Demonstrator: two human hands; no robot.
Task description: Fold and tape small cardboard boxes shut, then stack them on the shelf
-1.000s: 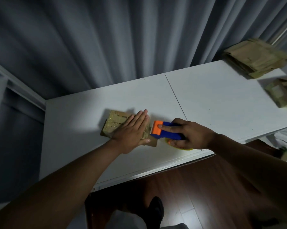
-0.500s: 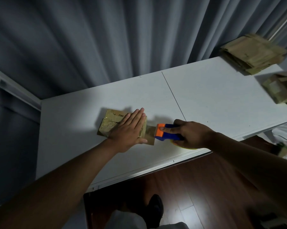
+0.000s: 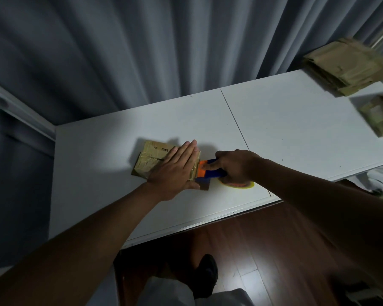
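Cardboard box (image 3: 152,159) is lying on the white table (image 3: 296,120), left hand (image 3: 175,168) pressing it with fingers straight, together. At 3 o'clock, right hand (image 3: 234,167) is gripping the tape dispenser (image 3: 208,173); taping seems underway, next likely cutting the tape.

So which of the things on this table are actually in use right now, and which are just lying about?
In use:
- small box, pressed flat under the left hand
- tape dispenser, gripped by the right hand at the box's right end
- white table, the work surface

Lying about:
- stack of flat cardboard at the far right corner
- more cardboard at the right edge
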